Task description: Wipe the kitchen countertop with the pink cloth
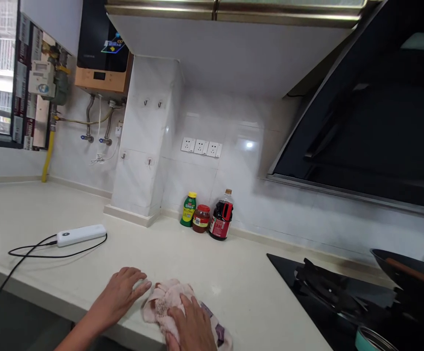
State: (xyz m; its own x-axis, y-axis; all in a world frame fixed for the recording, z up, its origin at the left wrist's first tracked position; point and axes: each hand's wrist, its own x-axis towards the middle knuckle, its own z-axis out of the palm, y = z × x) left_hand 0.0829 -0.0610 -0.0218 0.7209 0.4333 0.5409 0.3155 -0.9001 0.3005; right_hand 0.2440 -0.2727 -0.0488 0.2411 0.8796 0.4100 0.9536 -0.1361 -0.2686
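Your right hand [193, 325] presses down on crumpled pink cleaning cloth [168, 304], fingers spread flat over it, not pinching. Cloth lies at near edge of pale tabletop [233, 282]. Your left hand [122, 292] rests palm-down just beside cloth, fingers open, holding nothing. Step in hand looks like wiping tabletop. Next stroke likely calls for steady downward pressure, sweeping clear of white power strip [81, 235] with black cable [32, 248] to left, gas hob [329, 292] to right.

Left hand [122, 292] flat, right hand [193, 324] pressing down.
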